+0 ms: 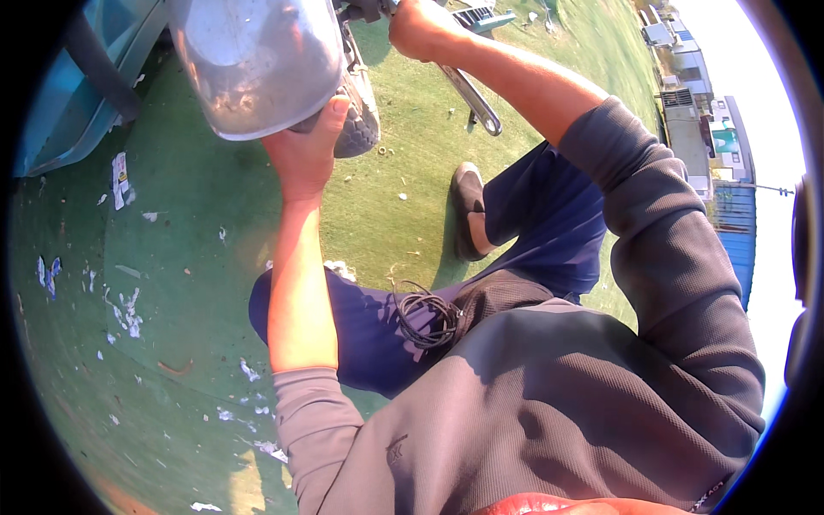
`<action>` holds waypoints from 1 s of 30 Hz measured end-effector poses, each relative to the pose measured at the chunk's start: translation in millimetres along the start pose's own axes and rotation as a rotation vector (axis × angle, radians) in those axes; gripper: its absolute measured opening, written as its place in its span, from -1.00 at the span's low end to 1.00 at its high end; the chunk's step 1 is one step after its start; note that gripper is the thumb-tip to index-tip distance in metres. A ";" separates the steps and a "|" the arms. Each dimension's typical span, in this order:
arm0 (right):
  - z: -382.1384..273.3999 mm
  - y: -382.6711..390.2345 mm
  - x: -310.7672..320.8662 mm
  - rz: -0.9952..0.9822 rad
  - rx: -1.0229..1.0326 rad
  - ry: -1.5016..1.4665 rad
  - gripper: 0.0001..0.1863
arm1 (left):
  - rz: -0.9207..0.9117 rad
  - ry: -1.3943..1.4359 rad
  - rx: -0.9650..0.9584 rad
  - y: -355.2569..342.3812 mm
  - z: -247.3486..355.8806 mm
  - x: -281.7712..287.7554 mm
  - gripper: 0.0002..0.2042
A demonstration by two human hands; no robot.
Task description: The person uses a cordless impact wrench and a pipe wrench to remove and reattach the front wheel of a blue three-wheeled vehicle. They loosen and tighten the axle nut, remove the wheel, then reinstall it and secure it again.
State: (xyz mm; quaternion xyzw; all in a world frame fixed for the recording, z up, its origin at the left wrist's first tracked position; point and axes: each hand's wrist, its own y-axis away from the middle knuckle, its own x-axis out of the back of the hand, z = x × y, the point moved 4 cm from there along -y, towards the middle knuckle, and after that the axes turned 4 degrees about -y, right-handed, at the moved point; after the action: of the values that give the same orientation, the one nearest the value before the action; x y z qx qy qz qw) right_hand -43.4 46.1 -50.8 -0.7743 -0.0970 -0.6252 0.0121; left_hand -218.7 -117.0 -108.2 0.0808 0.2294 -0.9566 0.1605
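A rounded silver metal shell (253, 60) fills the top centre, over a dark knobbly tyre (359, 120). My left hand (300, 154) grips the shell's lower right edge, thumb up beside the tyre and fingers hidden behind the metal. My right hand (425, 30) is closed at the top, beside dark fittings (365, 13) right of the shell; what it holds is hard to make out. A long slotted metal bar (476, 107) slants down below that hand. A coil of dark cord (425, 313) lies at my lap, above my bent legs.
A teal plastic body with a dark band (81, 103) stands at upper left. A small ridged piece (481, 19) lies beyond my right hand. Scraps of litter (129, 313) dot the green ground (189, 257). Low buildings and sheds (721, 154) line the right edge.
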 end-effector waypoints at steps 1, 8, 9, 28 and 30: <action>3.0 -1.2 -2.0 0.027 -0.020 -0.024 -0.75 | -0.007 -0.014 -0.001 -0.2 -0.6 -0.7 -0.19; -6.2 6.3 2.4 -0.083 -0.105 -0.112 -0.75 | 0.021 0.009 -0.011 1.0 -2.7 -0.4 -0.18; -2.6 7.0 -4.2 0.037 -0.080 -0.106 -0.74 | 0.009 -0.003 -0.008 1.4 -2.9 -3.0 -0.19; -7.7 17.7 -1.5 0.065 -0.074 -0.138 -0.67 | 0.036 0.059 -0.059 -2.1 -3.1 -5.4 -0.20; -18.0 21.6 5.3 -0.054 -0.081 -0.178 -0.67 | 0.050 0.062 -0.041 -1.1 -3.1 -2.1 -0.19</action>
State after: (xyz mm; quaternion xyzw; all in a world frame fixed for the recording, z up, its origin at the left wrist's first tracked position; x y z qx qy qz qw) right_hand -56.1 23.1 -39.5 -0.8237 -0.0933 -0.5575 -0.0447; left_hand -216.9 -114.0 -110.0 0.1129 0.2515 -0.9445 0.1789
